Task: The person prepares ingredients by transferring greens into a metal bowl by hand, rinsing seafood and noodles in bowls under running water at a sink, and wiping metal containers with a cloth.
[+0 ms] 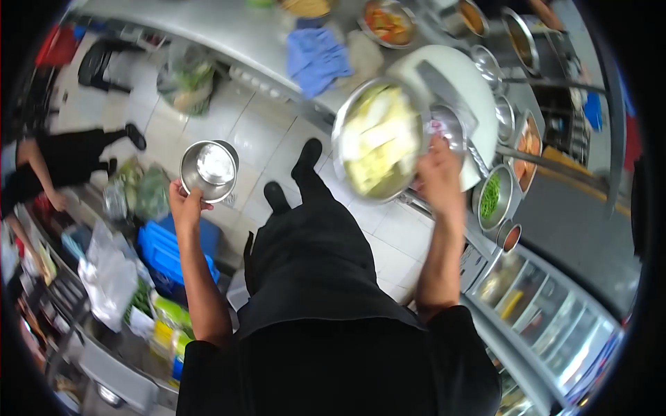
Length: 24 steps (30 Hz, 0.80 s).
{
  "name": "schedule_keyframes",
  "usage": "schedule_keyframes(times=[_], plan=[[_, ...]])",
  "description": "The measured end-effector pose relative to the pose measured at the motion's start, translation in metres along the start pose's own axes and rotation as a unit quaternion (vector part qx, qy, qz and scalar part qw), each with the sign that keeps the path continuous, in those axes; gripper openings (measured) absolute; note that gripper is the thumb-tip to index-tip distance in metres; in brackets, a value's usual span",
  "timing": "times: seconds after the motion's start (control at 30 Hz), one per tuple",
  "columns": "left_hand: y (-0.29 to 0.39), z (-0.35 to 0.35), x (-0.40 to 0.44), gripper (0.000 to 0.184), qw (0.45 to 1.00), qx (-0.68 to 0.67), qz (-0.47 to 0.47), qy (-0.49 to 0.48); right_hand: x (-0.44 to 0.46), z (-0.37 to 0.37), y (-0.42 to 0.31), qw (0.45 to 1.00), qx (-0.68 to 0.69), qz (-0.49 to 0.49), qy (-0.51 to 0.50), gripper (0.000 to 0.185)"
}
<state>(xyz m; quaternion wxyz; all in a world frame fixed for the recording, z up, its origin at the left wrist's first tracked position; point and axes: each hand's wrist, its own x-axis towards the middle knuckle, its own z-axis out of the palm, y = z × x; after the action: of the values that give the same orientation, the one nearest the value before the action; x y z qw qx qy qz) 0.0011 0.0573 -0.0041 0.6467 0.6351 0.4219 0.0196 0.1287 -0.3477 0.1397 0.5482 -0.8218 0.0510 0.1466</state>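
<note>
My left hand (189,201) grips the rim of a small metal bowl (209,171), which looks empty and hangs over the floor. On the right, my right hand (440,173) is closed on the edge of a larger metal bowl (381,139) filled with pale yellow-green cut vegetables. That bowl is blurred and stands out past the counter edge. Just behind my right hand are a smaller metal bowl (451,126) and a wide cleaver (444,93) on a round white board (482,90).
A blue cloth (318,61) lies at the counter (208,21) edge. Bowls of food, including chopped greens (490,196), stand at the right. A co-worker (55,159) is at the far left, near plastic bags and a blue crate (170,253).
</note>
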Motion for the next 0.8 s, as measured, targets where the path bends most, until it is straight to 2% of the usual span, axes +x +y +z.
schedule_keyframes(times=[0.07, 0.13, 0.2, 0.23, 0.27, 0.33, 0.37, 0.43, 0.47, 0.5, 0.53, 0.57, 0.63, 0.7, 0.77, 0.8], plan=[[-0.053, -0.040, -0.008, 0.022, 0.999, 0.009, -0.013, 0.046, -0.012, 0.067, 0.050, 0.989, 0.057, 0.081, -0.111, 0.022], [-0.097, -0.071, -0.028, 0.020, 0.994, 0.079, -0.036, 0.068, -0.017, 0.127, 0.103, 0.959, 0.090, 0.183, -0.196, 0.017], [-0.151, -0.099, -0.056, 0.018, 0.990, 0.090, -0.069, 0.088, -0.020, 0.168, 0.205, 0.945, 0.083, 0.239, -0.209, 0.017], [-0.191, -0.118, -0.067, 0.017, 0.983, 0.148, -0.059, 0.095, -0.020, 0.176, 0.252, 0.941, 0.072, 0.250, -0.218, 0.017], [-0.224, -0.128, -0.077, 0.016, 0.973, 0.202, -0.048, 0.101, -0.015, 0.185, 0.300, 0.941, 0.037, 0.277, -0.193, 0.018], [-0.218, -0.109, -0.101, 0.017, 0.974, 0.090, -0.178, 0.109, 0.008, 0.198, 0.401, 0.941, -0.059, 0.306, -0.130, 0.021], [-0.241, -0.109, -0.110, 0.018, 0.969, 0.060, -0.212, 0.113, 0.022, 0.197, 0.447, 0.938, -0.121, 0.312, -0.093, 0.024], [-0.291, -0.104, -0.127, 0.018, 0.959, 0.057, -0.247, 0.129, 0.051, 0.182, 0.525, 0.940, -0.159, 0.302, -0.007, 0.030], [-0.313, -0.098, -0.130, 0.018, 0.956, 0.053, -0.249, 0.143, 0.067, 0.175, 0.562, 0.947, -0.086, 0.306, 0.049, 0.030], [-0.329, -0.092, -0.133, 0.018, 0.957, 0.051, -0.248, 0.139, 0.087, 0.167, 0.594, 0.932, -0.028, 0.341, 0.116, 0.018], [-0.341, -0.084, -0.134, 0.018, 0.954, 0.053, -0.260, 0.137, 0.109, 0.157, 0.609, 0.909, 0.025, 0.393, 0.139, 0.014], [-0.350, -0.077, -0.133, 0.018, 0.952, 0.046, -0.271, 0.132, 0.122, 0.154, 0.617, 0.912, 0.077, 0.350, 0.201, 0.007], [-0.367, -0.069, -0.129, 0.019, 0.952, 0.037, -0.280, 0.117, 0.160, 0.140, 0.637, 0.868, 0.062, 0.415, 0.267, 0.005], [-0.373, -0.063, -0.122, 0.019, 0.954, 0.033, -0.280, 0.099, 0.194, 0.118, 0.666, 0.866, 0.115, 0.414, 0.255, 0.006], [-0.367, -0.056, -0.112, 0.018, 0.960, 0.020, -0.265, 0.088, 0.210, 0.122, 0.664, 0.863, 0.175, 0.411, 0.234, 0.008], [-0.363, -0.053, -0.108, 0.018, 0.961, 0.027, -0.261, 0.091, 0.215, 0.128, 0.661, 0.863, 0.245, 0.381, 0.222, 0.013]])
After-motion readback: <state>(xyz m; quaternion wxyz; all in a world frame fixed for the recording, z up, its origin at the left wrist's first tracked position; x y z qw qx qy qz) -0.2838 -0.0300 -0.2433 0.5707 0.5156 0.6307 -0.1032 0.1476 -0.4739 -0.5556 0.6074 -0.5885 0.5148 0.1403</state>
